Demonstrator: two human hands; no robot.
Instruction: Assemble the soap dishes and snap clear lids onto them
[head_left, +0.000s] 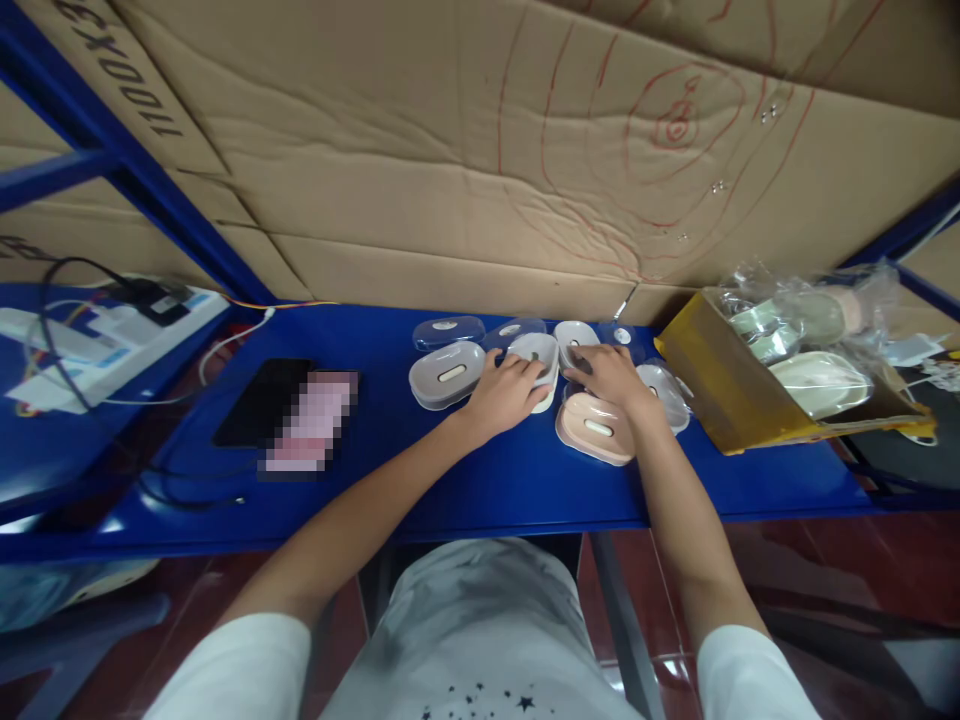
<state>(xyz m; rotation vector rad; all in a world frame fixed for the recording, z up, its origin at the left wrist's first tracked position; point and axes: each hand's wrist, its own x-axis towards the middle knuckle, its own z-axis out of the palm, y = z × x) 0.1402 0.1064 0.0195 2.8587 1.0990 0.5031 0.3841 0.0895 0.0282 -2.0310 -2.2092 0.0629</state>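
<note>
Several oval plastic cases lie on the blue table. My left hand (508,390) has its fingers bent round a pale case (537,352) near the middle. Just right of it, my right hand (606,375) reaches onto another whitish case (574,336), its thumb and fingers apart; whether it grips that case I cannot tell. A grey-white case (448,374) with a cream bar rests left of my left hand. Below my right hand sits a pink case (592,426). Partly behind my right wrist is one more pale case (666,394). Clear covers (450,330) lie along the back.
An open cardboard box (709,385) with wrapped pale items stands at the right. Dark and pink-screened phones (262,403) lie on the left, near cables and a white power strip (127,345). Cardboard sheeting (375,150) rises behind the blue table (465,480).
</note>
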